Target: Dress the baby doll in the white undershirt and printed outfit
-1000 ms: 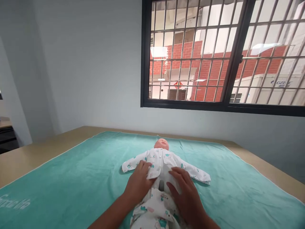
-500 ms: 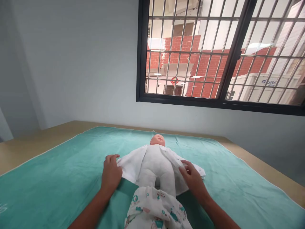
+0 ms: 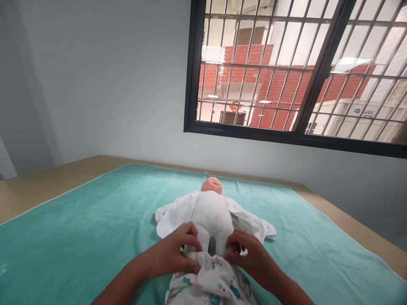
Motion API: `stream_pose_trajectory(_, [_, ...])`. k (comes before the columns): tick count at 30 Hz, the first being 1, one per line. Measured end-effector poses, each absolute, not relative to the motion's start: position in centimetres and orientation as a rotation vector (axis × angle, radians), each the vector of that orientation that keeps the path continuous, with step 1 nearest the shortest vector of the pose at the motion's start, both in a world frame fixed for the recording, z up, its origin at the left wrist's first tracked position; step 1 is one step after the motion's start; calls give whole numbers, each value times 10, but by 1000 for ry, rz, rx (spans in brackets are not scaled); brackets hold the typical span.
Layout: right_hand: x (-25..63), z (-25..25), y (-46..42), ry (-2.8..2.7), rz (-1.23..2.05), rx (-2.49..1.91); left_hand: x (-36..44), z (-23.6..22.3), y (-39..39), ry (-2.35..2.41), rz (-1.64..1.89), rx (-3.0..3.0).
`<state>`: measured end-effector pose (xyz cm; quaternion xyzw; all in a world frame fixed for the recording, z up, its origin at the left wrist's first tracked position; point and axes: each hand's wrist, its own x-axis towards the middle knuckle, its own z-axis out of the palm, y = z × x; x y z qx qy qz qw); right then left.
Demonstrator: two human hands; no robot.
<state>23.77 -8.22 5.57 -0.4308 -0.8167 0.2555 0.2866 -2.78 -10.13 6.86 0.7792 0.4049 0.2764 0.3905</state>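
Both hands have come in from the spread flaps of the top to the waistband of the trousers (image 3: 210, 281), where half a second ago they were out at the sides holding the top open. The left hand (image 3: 173, 256) now pinches the waistband on its side, fingers curled and thumb under the cloth; the right hand (image 3: 251, 256) grips the other side the same way, so both are closed on the trousers. The trousers, white with small teal and pink prints, cover the legs of the doll (image 3: 211, 214), with the waistband at the tops of its thighs.

The doll lies on its back in the middle of the towel (image 3: 79, 237), head away from the person, its white cloth body bare between the opened halves of the top (image 3: 174, 216), which lie flat to either side.

The trousers look thin, soft and light, likely to bunch and stretch rather than slide as one piece, so the waistband at both hips seems the best hold. The doll's body appears stuffed and yielding, its head harder, and it looks light enough to shift if the cloth drags.

The green towel covers a tan table (image 3: 38, 186). Beyond it stands a grey wall (image 3: 111, 84) with a barred window (image 3: 286, 72).
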Motion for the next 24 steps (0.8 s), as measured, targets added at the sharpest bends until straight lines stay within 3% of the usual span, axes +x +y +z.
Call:
stream_pose_trajectory(4, [232, 68, -95, -2292, 818, -1046, -21, 66, -106, 1010, 851, 2164])
stream_pose_trajectory(10, [225, 79, -109, -2342, 761, -1064, -8, 39, -98, 1212, 1074, 2109])
stream_pose_trajectory(17, [216, 64, -103, -1846, 1284, -1211, -3, 28, -97, 1511, 1139, 2120])
stream_pose_trajectory(21, [218, 72, -105, -1959, 1501, -1126, -1, 29, -99, 1561, 1112, 2301])
stream_pose_trajectory(24, [221, 80, -110, -2074, 1429, -1203, 0, 34, -100, 1476, 1063, 2321])
